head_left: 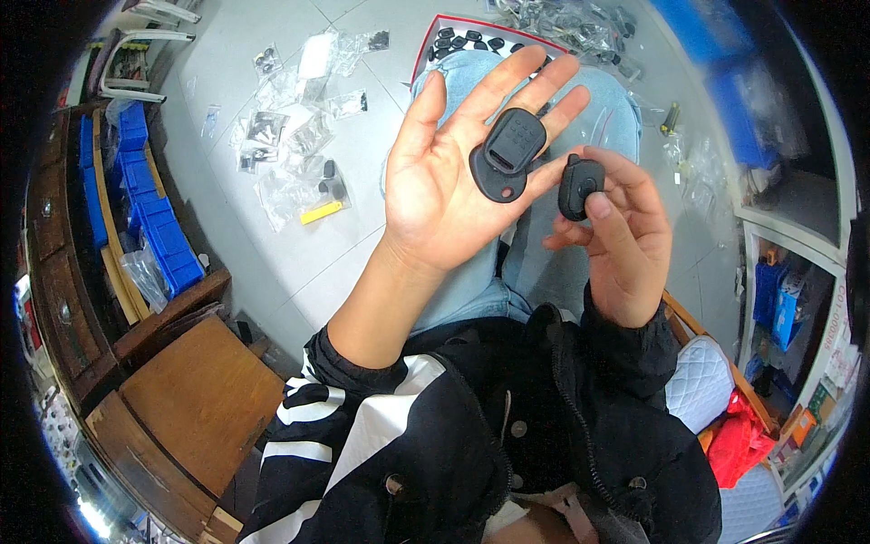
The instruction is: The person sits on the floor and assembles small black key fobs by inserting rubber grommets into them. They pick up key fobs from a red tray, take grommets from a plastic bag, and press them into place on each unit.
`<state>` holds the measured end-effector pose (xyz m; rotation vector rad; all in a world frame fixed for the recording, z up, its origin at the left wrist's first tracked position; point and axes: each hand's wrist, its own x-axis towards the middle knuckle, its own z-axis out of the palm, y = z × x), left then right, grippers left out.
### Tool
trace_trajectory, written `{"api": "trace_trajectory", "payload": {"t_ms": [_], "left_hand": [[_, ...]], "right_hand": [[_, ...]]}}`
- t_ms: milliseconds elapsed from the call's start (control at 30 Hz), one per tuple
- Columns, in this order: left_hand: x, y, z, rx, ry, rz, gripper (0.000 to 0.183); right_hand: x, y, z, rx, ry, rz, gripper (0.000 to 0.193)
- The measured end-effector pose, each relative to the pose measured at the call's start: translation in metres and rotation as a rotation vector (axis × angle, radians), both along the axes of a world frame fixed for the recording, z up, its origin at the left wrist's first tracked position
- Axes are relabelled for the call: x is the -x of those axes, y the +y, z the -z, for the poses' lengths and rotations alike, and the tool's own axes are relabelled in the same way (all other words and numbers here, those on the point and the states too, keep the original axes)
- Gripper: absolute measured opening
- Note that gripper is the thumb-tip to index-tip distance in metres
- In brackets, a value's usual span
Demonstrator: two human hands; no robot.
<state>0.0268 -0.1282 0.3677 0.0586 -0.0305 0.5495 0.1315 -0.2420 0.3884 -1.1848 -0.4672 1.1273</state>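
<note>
Shell (501, 156) lies loose on our flat left hand (453, 172), fingers (507, 86) spread apart, its long axis running up toward the fingertips; just to its right our right hand (625, 240) pinches the cap (578, 186), barely apart.

The person wears a black jacket (562, 426) with broad white stripes across its left sleeve (362, 408), which is pushed up to leave the forearm bare. A black zipper runs down the jacket's front, with round dark snap buttons beside it. The right sleeve (625, 349) is plain black, reaching the wrist. Light blue jeans (471, 290) cover the legs beyond the jacket.
</note>
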Motion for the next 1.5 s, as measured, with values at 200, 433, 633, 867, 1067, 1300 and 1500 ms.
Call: {"api": "trace_trajectory", "payload": {"t_ms": [200, 433, 633, 867, 1067, 1300, 1500], "left_hand": [[-0.003, -0.006, -0.003, -0.058, 0.091, -0.067, 0.059], [-0.008, -0.017, -0.007, -0.115, 0.179, -0.107, 0.057], [-0.011, -0.020, -0.009, -0.134, 0.192, -0.133, 0.060], [-0.008, -0.019, -0.012, -0.001, 0.122, -0.091, 0.060], [-0.009, -0.020, -0.010, -0.020, 0.121, -0.102, 0.062], [-0.009, -0.020, -0.010, -0.126, 0.156, -0.104, 0.055], [-0.011, -0.021, -0.010, -0.206, 0.154, -0.134, 0.050]], "right_hand": [[0.011, 0.005, 0.005, -0.027, -0.063, -0.016, 0.042], [0.022, 0.009, 0.005, 0.024, -0.405, 0.033, 0.050], [0.024, 0.008, 0.006, 0.085, -0.539, 0.034, 0.050], [0.016, 0.005, 0.002, -0.030, -0.215, 0.104, 0.020], [0.007, 0.005, 0.001, 0.039, -0.100, 0.087, 0.023], [0.007, 0.005, 0.000, -0.007, -0.029, 0.078, 0.024], [0.007, 0.005, -0.003, -0.022, 0.086, 0.100, 0.023]]}}
